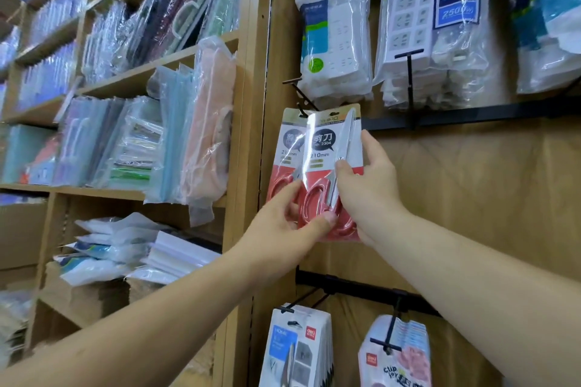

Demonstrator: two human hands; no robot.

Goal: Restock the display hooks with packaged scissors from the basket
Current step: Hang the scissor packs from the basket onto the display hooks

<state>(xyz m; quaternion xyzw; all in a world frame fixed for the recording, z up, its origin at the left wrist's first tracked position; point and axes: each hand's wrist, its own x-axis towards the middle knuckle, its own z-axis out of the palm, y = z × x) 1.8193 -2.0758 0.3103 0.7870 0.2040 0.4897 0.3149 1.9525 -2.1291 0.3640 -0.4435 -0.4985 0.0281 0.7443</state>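
Note:
A packaged pair of red-handled scissors (327, 151) is held up against the brown display wall, its top at a black hook (302, 110). Behind it hangs a second, matching scissors pack (287, 148) on that hook. My left hand (292, 223) pinches the front pack's lower edge, thumb across the red handles. My right hand (367, 185) grips the pack's right side, thumb on the blade and fingers behind the card. The basket is not in view.
Bagged power strips (336, 38) hang on hooks above. An empty black T-hook (408, 78) juts out from a rail at the right. Packs of hooks (298, 352) and clips (396, 355) hang below. Wooden shelves (132, 78) of wrapped stationery fill the left.

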